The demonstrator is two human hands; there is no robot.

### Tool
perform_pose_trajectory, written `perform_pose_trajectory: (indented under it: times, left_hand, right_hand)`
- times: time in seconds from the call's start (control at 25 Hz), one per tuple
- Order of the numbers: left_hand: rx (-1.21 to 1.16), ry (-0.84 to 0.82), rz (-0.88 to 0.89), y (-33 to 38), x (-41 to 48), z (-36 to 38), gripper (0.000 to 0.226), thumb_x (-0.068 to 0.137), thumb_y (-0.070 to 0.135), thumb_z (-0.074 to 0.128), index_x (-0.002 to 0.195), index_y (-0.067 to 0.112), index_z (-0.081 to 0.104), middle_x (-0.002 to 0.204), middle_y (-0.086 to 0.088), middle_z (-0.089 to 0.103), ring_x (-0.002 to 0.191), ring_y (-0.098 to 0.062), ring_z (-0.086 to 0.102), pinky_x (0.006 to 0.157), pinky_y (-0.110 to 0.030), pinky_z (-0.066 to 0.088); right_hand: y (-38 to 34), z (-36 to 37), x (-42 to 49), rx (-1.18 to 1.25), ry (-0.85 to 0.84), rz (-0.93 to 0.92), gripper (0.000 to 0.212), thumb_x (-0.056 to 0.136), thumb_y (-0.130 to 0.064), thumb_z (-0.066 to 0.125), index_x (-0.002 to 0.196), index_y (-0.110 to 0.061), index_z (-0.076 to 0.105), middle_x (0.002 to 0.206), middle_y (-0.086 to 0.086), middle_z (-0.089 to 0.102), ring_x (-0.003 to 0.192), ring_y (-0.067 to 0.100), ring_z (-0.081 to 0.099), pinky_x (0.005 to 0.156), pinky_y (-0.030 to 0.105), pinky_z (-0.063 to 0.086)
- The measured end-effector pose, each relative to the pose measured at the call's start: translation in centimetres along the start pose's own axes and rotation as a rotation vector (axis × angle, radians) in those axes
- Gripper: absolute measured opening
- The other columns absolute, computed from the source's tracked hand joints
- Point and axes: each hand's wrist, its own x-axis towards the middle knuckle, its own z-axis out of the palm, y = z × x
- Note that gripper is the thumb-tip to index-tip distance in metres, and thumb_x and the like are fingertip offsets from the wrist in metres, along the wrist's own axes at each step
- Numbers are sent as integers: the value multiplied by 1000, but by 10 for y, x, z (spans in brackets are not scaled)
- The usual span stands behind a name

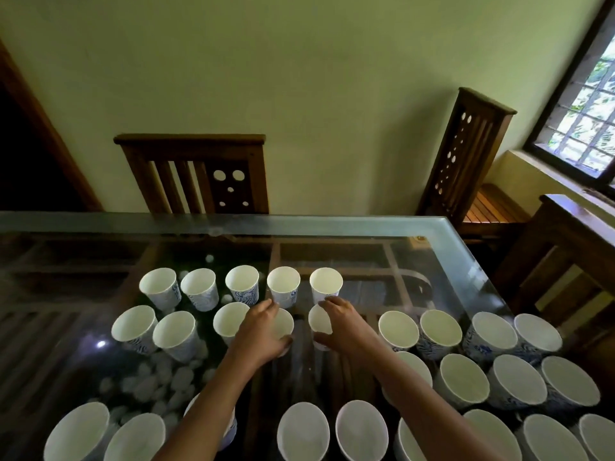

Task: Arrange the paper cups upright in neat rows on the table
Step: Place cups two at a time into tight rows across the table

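Gripping one upright cup each, both hands met at the middle of the glass counter (366, 224). The left hand (261, 329) curled fingers and thumb round a white paper cup (284, 322); the right hand (344, 322) wrapped the neighbouring cup (317, 319), the two cups near but apart. A back row of five cups (242, 282) stood just beyond, with more upright cups (441, 327) crowding the right and near sides.

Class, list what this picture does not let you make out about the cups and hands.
1. Head view: left-held cup, mostly covered by the left hand.
2. Head view: right-held cup, mostly covered by the right hand.
3. Head view: nearest cups, cut by the bottom edge.
4. Head view: blue print, too blurred to read.
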Motion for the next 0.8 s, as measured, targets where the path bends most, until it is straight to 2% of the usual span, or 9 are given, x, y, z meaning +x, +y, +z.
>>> perform_pose_trajectory:
  times: [0.48,0.8]
  left_hand:
    - [-45,7,8,-10,7,12,69,79,37,68,138,11,41,143,-4,41,130,-18,38,105,-24,27]
    - [-103,-63,50,4,-11,20,73,75,34,72,138,15,41,143,-1,41,130,-16,38,105,-25,29]
  right_hand:
    - [7,4,8,-8,17,-31,63,82,-27,68,136,-11,41,143,7,41,129,24,37,103,34,36]
    - [12,-2,-18,-42,12,-37,66,77,-27,73,134,-14,44,140,6,44,125,25,42,100,35,40]
